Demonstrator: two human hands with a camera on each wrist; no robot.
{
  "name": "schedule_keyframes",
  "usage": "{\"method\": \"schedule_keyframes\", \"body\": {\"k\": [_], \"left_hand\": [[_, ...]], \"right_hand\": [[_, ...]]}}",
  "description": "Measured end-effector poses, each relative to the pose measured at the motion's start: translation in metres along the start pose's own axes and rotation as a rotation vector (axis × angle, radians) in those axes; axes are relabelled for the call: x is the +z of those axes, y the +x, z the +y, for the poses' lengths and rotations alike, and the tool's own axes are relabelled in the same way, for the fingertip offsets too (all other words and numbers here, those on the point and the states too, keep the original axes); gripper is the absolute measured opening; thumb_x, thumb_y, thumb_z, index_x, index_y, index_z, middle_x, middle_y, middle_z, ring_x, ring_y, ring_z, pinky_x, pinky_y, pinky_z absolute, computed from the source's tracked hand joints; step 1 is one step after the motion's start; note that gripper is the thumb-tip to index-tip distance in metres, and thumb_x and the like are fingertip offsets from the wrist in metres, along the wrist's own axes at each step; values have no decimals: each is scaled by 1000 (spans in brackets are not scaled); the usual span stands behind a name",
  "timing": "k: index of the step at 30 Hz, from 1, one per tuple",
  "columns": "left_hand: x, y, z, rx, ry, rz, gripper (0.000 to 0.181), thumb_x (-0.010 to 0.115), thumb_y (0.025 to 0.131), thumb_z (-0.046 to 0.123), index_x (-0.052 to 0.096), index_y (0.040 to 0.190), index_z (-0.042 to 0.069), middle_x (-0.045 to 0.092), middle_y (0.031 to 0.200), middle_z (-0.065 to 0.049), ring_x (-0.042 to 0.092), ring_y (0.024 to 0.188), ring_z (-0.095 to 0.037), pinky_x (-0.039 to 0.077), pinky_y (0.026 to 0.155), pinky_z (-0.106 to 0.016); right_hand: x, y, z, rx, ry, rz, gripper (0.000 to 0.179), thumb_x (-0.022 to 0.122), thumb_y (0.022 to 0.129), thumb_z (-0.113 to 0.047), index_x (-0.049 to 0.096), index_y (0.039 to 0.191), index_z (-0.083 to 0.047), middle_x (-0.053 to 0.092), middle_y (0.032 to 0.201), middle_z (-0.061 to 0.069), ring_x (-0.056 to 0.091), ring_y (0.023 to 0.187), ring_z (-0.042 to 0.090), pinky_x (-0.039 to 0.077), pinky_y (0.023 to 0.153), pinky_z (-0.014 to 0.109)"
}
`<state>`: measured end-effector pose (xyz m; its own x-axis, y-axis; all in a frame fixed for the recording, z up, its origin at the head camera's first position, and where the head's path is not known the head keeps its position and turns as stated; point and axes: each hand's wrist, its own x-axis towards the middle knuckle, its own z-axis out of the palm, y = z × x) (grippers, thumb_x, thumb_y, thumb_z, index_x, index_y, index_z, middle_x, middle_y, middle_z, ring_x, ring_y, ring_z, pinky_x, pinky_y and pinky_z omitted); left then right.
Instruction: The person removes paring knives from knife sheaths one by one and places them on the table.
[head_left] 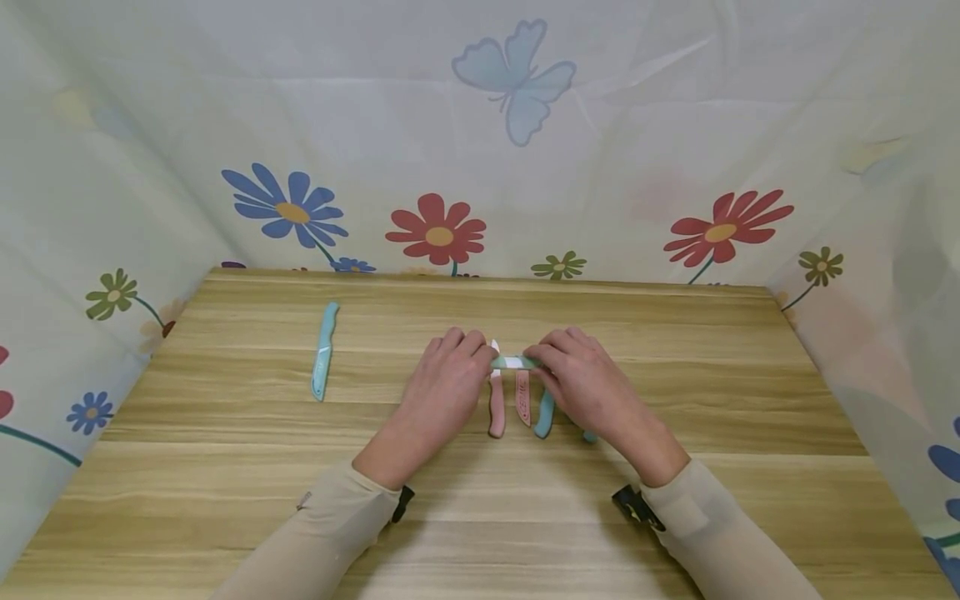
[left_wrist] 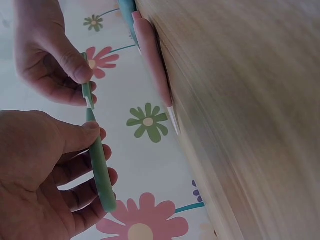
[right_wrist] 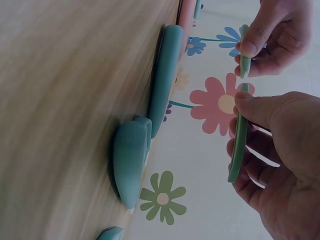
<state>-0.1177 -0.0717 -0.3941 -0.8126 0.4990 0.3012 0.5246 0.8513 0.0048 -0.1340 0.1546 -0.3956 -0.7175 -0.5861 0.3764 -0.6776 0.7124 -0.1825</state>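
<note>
A sheathed blue knife (head_left: 325,354) lies left of centre on the bench (head_left: 225,483). Near the middle are an unsheathed pink knife (head_left: 497,408), a pink sheath (head_left: 523,400) and another blue knife (head_left: 545,414); the right grip (head_left: 588,379) partly covers a blue piece (head_left: 589,436). The green knife (left_wrist: 101,172), slim and smooth, is held above the bench at mid-frame, white blade showing beside its green sheath (right_wrist: 241,132). The left grip (head_left: 442,379) pinches the knife, the right grip the sheath; both forearms reach up from the bottom edge, angled inward.
</note>
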Motion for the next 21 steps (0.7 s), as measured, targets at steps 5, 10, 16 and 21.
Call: {"method": "schedule_keyframes", "body": {"k": [5, 10, 16, 21], "left_hand": [[0, 0, 0, 4, -1, 2, 27, 82, 93, 5, 75, 119, 7, 64, 109, -5, 51, 95, -24, 49, 80, -37], [0, 0, 0, 1, -7, 8, 26, 82, 93, 5, 75, 119, 7, 64, 110, -5, 52, 96, -25, 48, 79, -37], [-3, -1, -1, -8, -10, 14, 27, 82, 92, 4, 75, 119, 6, 65, 112, -6, 54, 99, -27, 48, 80, -37], [-2, -1, -2, -5, -6, 16, 24, 81, 94, 5, 75, 117, 5, 65, 110, -7, 55, 99, -27, 48, 79, -37]], "right_hand": [[0, -1, 0, 2, 4, 0, 25, 80, 97, -14, 77, 121, -7, 71, 114, 7, 62, 102, 25, 54, 91, 42], [-1, 0, 1, 8, 12, -2, 26, 82, 96, -14, 77, 120, -7, 71, 114, 7, 62, 102, 25, 54, 92, 42], [-1, -1, 2, 13, 21, 5, 26, 83, 95, -13, 77, 120, -7, 71, 115, 6, 63, 105, 25, 54, 95, 44], [-1, -1, 3, 4, 20, 7, 26, 83, 95, -13, 77, 120, -7, 71, 114, 6, 63, 104, 25, 54, 94, 44]]}}
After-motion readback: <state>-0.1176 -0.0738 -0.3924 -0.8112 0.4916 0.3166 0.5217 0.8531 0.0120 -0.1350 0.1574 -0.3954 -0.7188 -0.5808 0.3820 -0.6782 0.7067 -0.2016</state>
